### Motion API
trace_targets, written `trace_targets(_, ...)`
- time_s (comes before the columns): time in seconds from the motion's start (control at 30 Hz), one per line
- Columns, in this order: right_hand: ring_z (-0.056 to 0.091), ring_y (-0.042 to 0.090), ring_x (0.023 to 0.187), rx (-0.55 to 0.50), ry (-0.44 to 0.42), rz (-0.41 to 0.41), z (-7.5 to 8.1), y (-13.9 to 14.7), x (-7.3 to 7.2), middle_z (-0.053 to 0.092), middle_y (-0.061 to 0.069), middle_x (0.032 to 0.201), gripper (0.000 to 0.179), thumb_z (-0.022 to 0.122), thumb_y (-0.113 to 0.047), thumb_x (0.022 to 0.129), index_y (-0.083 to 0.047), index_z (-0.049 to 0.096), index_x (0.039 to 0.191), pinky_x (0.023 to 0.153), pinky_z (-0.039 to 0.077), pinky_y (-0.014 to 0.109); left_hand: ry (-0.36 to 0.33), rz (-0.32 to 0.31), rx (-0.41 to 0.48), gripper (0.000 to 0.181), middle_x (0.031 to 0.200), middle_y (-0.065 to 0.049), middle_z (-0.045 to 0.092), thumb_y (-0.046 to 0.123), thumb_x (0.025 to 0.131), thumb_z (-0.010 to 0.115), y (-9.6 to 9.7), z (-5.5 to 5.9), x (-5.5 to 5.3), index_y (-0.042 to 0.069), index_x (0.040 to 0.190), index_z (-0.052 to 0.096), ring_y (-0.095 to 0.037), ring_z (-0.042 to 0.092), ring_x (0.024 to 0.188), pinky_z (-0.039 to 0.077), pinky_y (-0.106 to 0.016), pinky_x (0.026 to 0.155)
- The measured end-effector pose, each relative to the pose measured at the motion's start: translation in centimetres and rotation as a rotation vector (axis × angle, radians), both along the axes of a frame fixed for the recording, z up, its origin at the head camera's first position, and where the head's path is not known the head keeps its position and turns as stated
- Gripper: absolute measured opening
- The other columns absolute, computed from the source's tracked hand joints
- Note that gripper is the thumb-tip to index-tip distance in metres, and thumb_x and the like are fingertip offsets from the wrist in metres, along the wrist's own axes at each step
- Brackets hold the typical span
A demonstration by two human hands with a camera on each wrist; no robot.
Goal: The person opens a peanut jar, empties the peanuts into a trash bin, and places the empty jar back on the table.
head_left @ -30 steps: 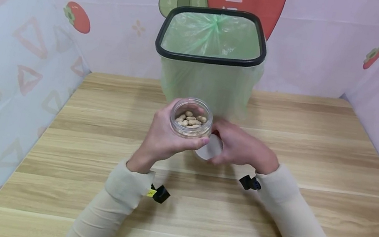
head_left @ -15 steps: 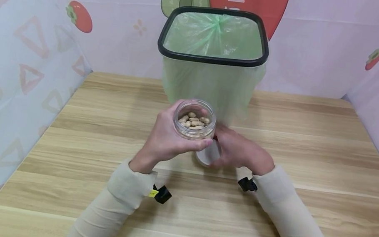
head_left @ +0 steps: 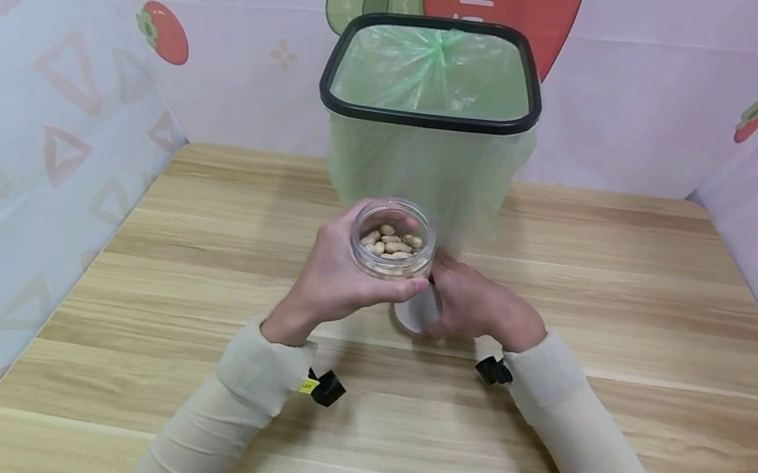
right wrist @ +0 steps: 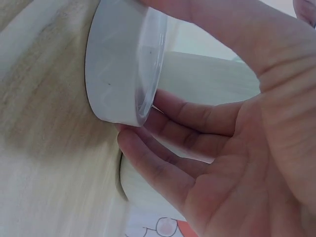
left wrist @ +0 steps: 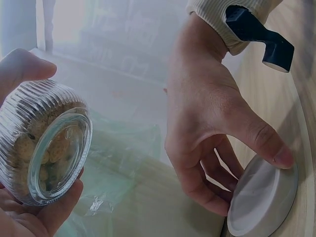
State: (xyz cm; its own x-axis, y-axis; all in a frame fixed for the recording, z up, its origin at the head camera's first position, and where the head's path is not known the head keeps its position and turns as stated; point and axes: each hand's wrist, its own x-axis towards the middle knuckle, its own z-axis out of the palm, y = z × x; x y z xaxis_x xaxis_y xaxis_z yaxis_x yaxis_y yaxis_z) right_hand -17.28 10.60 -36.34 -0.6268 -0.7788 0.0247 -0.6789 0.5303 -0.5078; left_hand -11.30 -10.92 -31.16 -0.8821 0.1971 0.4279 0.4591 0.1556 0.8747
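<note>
My left hand (head_left: 341,276) grips a clear glass jar (head_left: 389,265), open at the top and held above the table. Peanuts in their shells (head_left: 391,244) lie inside it; the left wrist view shows the jar's ribbed side (left wrist: 19,133) and its round base. Just right of and below the jar, my right hand (head_left: 478,300) holds a white round lid (head_left: 416,311) by its edge, thumb on one side and fingers on the other. The lid lies hollow side up at the tabletop, as the right wrist view shows its white outer wall (right wrist: 113,64). Part of it is hidden behind my left thumb.
Behind both hands stands a waste bin (head_left: 421,168) with a black rim (head_left: 426,120) and a pale green bag liner (head_left: 387,60). The wood-grain table (head_left: 178,252) spreads out on both sides. Printed cloth walls (head_left: 235,101) close off the back and sides.
The right hand and the lid have come down slightly towards the table and the person. My left hand keeps holding the jar, with a small shift right as the whole view shifts.
</note>
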Motion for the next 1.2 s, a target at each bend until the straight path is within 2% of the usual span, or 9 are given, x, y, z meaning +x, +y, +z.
trace_targets(0.3, 0.058, 0.036, 0.126, 0.013, 0.003, 0.003, 0.0, 0.1, -0.1, 0.056, 0.024, 0.144, 0.102, 0.096, -0.02, 0.07, 0.006, 0.042, 0.153, 0.113, 0.049, 0.051, -0.007, 0.009, -0.009, 0.071, 0.119, -0.008, 0.075, 0.007, 0.067, 0.097, 0.0, 0.0, 0.0, 0.006, 0.13, 0.064, -0.015, 0.069, 0.113, 0.055, -0.027, 0.104)
trace_targets(0.87, 0.057, 0.036, 0.131, 0.007, -0.018, 0.008, 0.0, 0.2, 0.0, 0.049, 0.024, 0.153, 0.113, 0.099, -0.022, 0.07, 0.004, 0.034, 0.158, 0.117, 0.046, 0.051, -0.012, 0.02, -0.029, 0.073, 0.117, -0.006, 0.075, 0.009, 0.067, 0.098, 0.0, 0.0, 0.1, 0.007, 0.131, 0.063, -0.014, 0.07, 0.111, 0.055, -0.027, 0.103)
trace_targets(0.97, 0.059, 0.033, 0.125, 0.004, -0.031, 0.002, 0.2, 0.3, 0.0, 0.054, 0.02, 0.145, 0.102, 0.097, -0.02, 0.07, 0.002, 0.042, 0.153, 0.114, 0.049, 0.049, -0.01, 0.017, -0.029, 0.072, 0.118, -0.006, 0.075, 0.009, 0.067, 0.098, 0.0, 0.1, 0.1, 0.007, 0.131, 0.064, -0.014, 0.07, 0.112, 0.055, -0.028, 0.103)
trace_targets(1.1, 0.063, 0.029, 0.114, 0.034, -0.051, -0.042, 0.9, 0.3, 0.1, 0.063, 0.012, 0.129, 0.076, 0.093, -0.019, 0.075, -0.002, 0.056, 0.139, 0.105, 0.054, 0.046, -0.008, 0.012, -0.028, 0.072, 0.118, -0.006, 0.075, 0.01, 0.068, 0.098, 0.0, 0.1, 0.1, 0.007, 0.131, 0.064, -0.014, 0.07, 0.112, 0.055, -0.028, 0.104)
trace_targets(1.2, 0.064, 0.029, 0.115, 0.048, -0.036, -0.066, 1.7, 0.4, 0.2, 0.065, 0.012, 0.127, 0.065, 0.089, -0.019, 0.079, -0.002, 0.059, 0.135, 0.104, 0.055, 0.047, -0.006, 0.013, -0.034, 0.072, 0.118, -0.006, 0.075, 0.01, 0.068, 0.097, -0.1, 0.1, 0.1, 0.007, 0.131, 0.064, -0.014, 0.069, 0.113, 0.055, -0.028, 0.104)
